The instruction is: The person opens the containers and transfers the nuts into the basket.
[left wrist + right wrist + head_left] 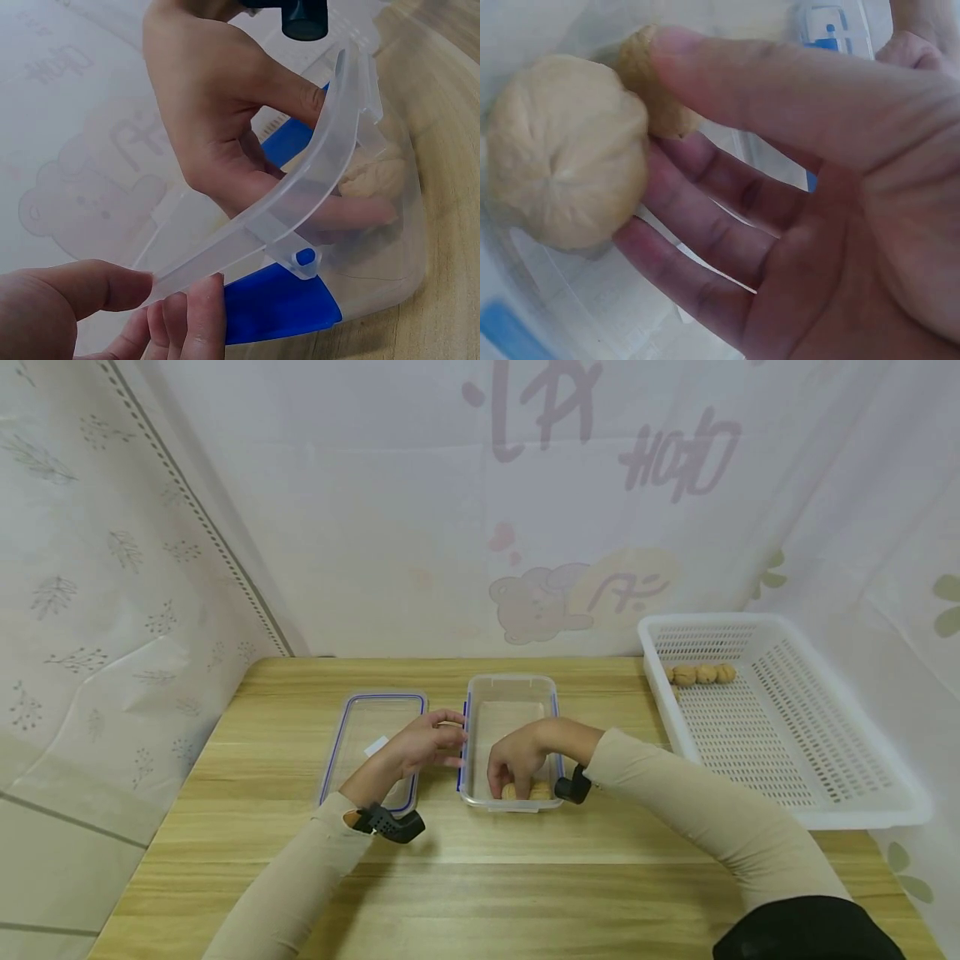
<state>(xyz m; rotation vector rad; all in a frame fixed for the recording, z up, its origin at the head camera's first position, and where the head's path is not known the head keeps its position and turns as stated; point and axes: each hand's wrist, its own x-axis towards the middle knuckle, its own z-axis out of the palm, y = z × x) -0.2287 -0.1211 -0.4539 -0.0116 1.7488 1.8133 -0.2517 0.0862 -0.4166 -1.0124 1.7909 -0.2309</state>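
A clear plastic box (512,680) with blue side latches stands without its lid on the table. Inside its near end, my right hand (522,753) reaches down and pinches a walnut (646,79) between thumb and fingers. Another walnut (566,154) sits beside it, touched by the fingertips, also in the box. At the box's left side my left hand (426,745) holds the rim, thumb above and fingers below, next to a blue latch (281,304).
Left of the box lies a clear lid (367,714) with a blue seal, partly under the left arm. A white perforated basket (757,735) stands at the right, with several walnuts (705,673) along its far left part. A printed curtain (375,527) hangs behind the table (480,893).
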